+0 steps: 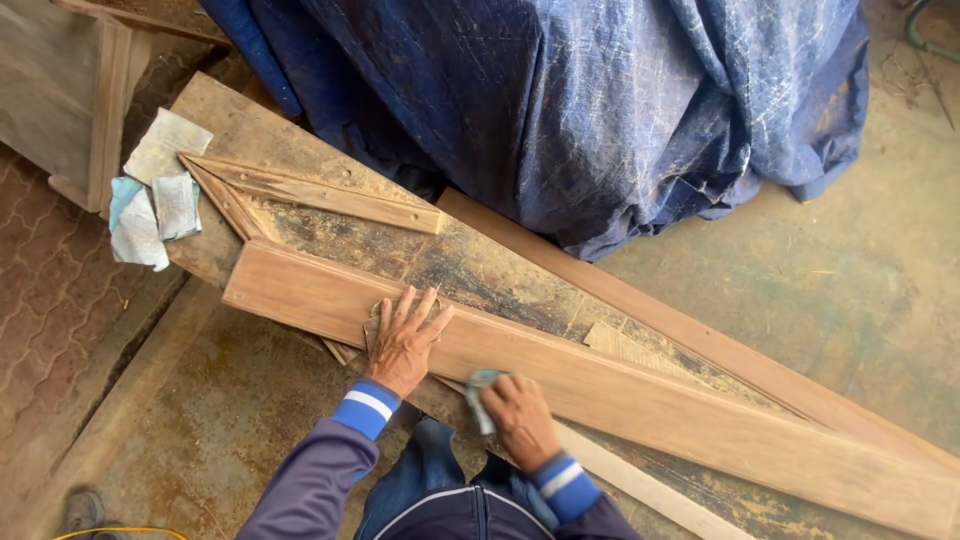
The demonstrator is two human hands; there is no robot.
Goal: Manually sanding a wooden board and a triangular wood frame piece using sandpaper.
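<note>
On a worn, stained workbench top [470, 265] lay a long wooden board [640, 395], running from the upper left down to the lower right across the bench. The left hand [405, 340] rested flat on the board near its left end, fingers spread and gripping nothing, with a folded piece of sandpaper [378, 312] showing from under the palm. Just beside it, at the board's near edge, the right hand [520, 415] was clenched around a folded bluish sheet of sandpaper [482, 393], pressed against the wood. Both wrists wore blue cuffs with white stripes at the ends of dark sleeves.

Behind the board, two thin wooden strips [300, 190] met in a point at the bench's upper left corner. Near that corner lay several loose sheets of sandpaper [155, 195], grey and pale blue, overlapping one another and hanging partly past the bench edge. A narrow pale batten [640, 485] stuck out from under the board toward the lower right. Beyond the bench, a large blue tarpaulin [600, 110] covered something bulky on the concrete floor [830, 280].
</note>
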